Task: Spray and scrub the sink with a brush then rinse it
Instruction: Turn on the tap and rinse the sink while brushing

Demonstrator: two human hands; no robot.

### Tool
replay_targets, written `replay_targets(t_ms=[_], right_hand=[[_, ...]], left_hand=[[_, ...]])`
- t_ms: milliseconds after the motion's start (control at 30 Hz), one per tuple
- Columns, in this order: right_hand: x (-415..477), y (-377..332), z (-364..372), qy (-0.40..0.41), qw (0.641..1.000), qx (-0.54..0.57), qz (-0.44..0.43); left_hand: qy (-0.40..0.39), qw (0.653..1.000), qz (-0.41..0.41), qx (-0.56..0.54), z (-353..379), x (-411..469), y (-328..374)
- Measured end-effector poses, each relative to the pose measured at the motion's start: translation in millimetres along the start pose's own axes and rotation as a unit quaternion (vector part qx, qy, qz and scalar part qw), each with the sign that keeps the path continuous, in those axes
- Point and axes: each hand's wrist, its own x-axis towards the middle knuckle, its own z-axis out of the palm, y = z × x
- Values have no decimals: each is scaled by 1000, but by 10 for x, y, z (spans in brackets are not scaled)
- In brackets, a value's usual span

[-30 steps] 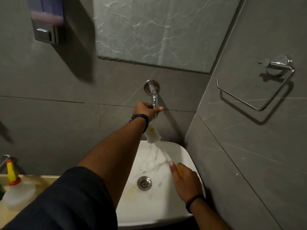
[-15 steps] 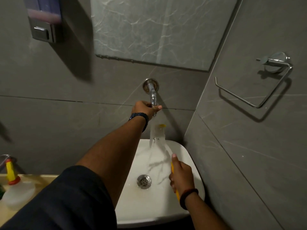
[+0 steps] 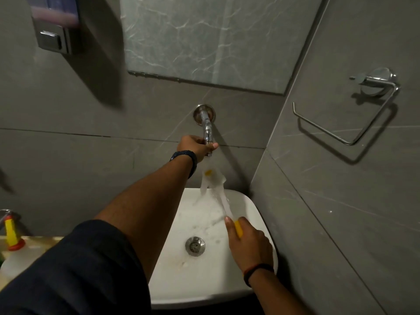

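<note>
Brush (image 3: 213,180) back under the tap (image 3: 208,133) — left hand (image 3: 195,147) grips tap, right hand (image 3: 248,243) brush — above white sink (image 3: 254,208).

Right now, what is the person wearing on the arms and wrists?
The left arm has a dark navy short sleeve that ends above the elbow, and a dark blue band circles the left wrist. The right wrist carries a thin black band with a reddish edge. No sleeve shows on the right forearm. Both hands are bare.
</note>
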Motion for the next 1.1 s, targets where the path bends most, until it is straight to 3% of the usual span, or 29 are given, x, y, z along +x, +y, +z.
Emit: replay_targets(t_ms=[133, 333, 500, 633, 833, 1000, 1100], right_hand=[[-17, 85, 48, 20, 976, -167, -139], [-42, 187, 114, 68, 968, -169, -173], [-59, 204, 63, 25, 989, -95, -108], [-19, 173, 155, -24, 989, 144, 15], [-115, -373, 411, -127, 921, 368, 27], [-477, -1372, 782, -220, 885, 395, -109], [-805, -1966, 1114, -259, 881, 323, -230]], left_hand=[[45, 998, -17, 31, 49, 5, -2], [165, 980, -19, 111, 218, -62, 30], [208, 970, -4, 124, 277, -111, 45], [163, 985, 44, 40, 81, -230, -130], [285, 957, 37, 33, -880, -755, -842], [431, 890, -33, 142, -2197, -1491, -1712], [464, 853, -120, 207, -2950, -1978, -2277]])
